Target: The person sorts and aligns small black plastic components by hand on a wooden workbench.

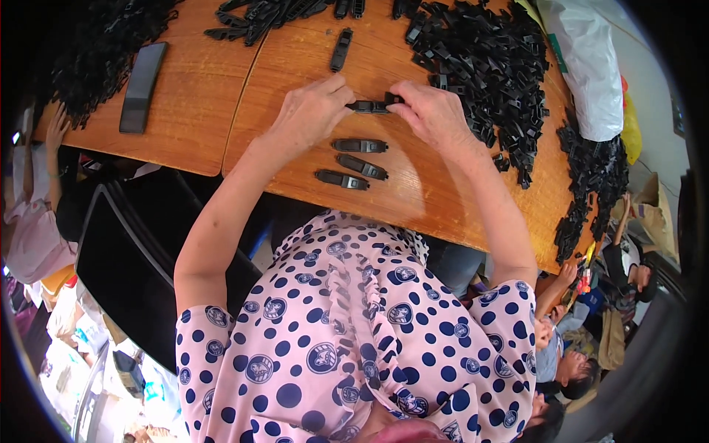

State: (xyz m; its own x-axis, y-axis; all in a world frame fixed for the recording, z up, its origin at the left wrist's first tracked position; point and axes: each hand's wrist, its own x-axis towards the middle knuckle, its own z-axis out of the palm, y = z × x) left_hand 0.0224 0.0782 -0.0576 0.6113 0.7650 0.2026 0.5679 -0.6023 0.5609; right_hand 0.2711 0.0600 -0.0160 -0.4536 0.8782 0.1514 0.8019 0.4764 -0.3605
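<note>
Between my two hands, just above the wooden table [295, 148], is a long black plastic part [368, 106]. My left hand [314, 103] pinches its left end, and my right hand [432, 111] grips the right end, where a small black piece [393, 98] sticks up between the fingers. Closer to me lie three similar black plastic parts, the upper one [360, 145] level, the middle one [362, 166] slanted, the lowest one [342, 179] slightly tilted. Another such part [340, 50] lies beyond my left hand, pointing away from me.
A big heap of small black pieces [487, 66] covers the right side. More black parts [258, 18] lie at the far edge, and a dark pile [96, 52] fills the far left beside a black phone [144, 87]. A white plastic bag [587, 74] stands far right. Other people sit at both sides.
</note>
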